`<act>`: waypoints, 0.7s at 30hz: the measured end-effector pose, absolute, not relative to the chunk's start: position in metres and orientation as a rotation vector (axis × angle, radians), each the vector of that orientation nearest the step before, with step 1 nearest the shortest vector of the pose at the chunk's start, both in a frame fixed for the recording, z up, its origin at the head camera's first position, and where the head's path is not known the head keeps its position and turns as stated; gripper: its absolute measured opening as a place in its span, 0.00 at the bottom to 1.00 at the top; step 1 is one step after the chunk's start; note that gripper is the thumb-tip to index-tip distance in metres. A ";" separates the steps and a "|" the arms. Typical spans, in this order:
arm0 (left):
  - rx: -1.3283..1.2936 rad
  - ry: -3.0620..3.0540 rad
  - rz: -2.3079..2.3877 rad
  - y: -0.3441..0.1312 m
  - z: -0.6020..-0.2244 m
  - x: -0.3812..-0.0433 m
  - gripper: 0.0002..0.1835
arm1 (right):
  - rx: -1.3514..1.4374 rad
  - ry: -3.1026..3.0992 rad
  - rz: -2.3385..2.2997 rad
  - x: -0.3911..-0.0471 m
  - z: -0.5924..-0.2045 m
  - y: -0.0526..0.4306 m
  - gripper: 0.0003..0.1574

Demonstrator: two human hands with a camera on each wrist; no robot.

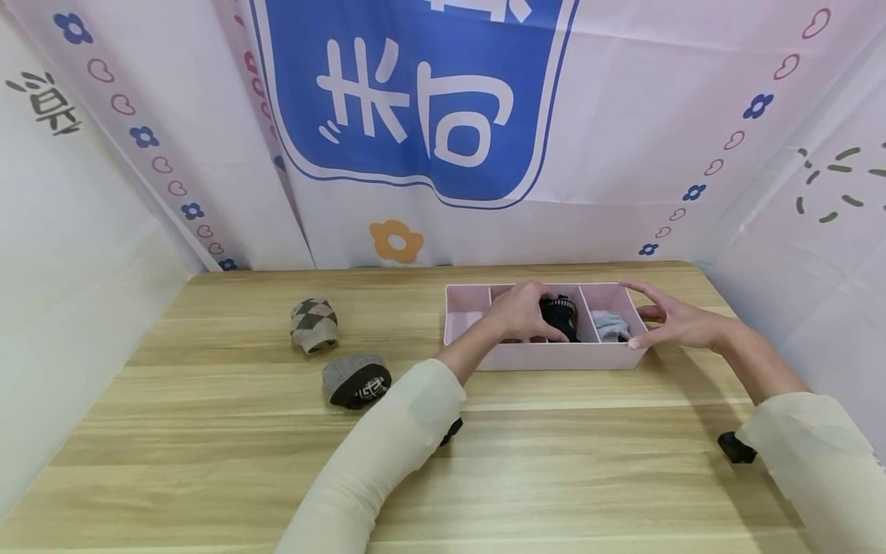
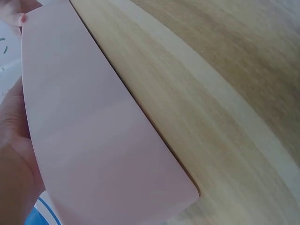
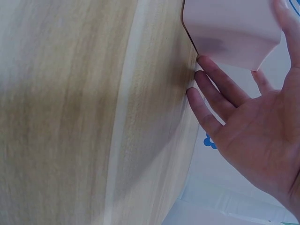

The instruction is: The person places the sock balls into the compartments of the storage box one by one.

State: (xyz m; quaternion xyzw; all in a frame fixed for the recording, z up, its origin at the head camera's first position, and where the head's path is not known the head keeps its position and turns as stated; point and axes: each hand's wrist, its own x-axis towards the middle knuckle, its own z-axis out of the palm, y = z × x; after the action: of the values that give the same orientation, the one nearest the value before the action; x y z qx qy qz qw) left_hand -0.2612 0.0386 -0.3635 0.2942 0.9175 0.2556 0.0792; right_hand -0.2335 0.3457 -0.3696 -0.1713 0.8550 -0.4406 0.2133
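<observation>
Lying in the left grip [image 1: 521,310]: black sock [image 1: 566,317], inside pink box [image 1: 554,357].

box [image 1: 554,357] looks like smooth plastic, kinda satin tbh. table [image 1: 554,477] = wood or wood-effect lam, smooth w/ a bit of sheen. socks [image 1: 314,323] r matt knit, sleeves [image 1: 388,446] matt cloth too, backdrop [image 1: 623,154] thin creased fabric.

On your table [image 1: 208,462], the divided box [image 1: 547,356] stands right of centre, a cloth bundle [image 1: 611,326] in its rightmost compartment. Left of it you have a checked-side sock [image 1: 314,325], with a nearer sock [image 1: 346,378] in front.
</observation>
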 end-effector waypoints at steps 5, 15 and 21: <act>0.892 2.713 0.793 0.037 -0.362 -0.262 0.36 | -0.479 2.371 -1.224 -0.234 -0.370 0.345 0.68; 1.004 2.505 0.905 0.023 -0.355 -0.263 0.34 | -0.460 2.370 -1.211 -0.233 -0.369 0.346 0.69; 1.107 2.422 0.858 0.001 -0.345 -0.261 0.35 | -0.462 2.375 -1.199 -0.232 -0.368 0.345 0.69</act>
State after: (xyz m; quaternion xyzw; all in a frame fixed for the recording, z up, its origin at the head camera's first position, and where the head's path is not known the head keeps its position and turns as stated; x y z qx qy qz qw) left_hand -0.2611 0.0012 -0.3447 0.3897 0.8529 0.3021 0.1713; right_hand -0.2324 0.3451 -0.3677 -0.1671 0.8582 -0.4334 0.2187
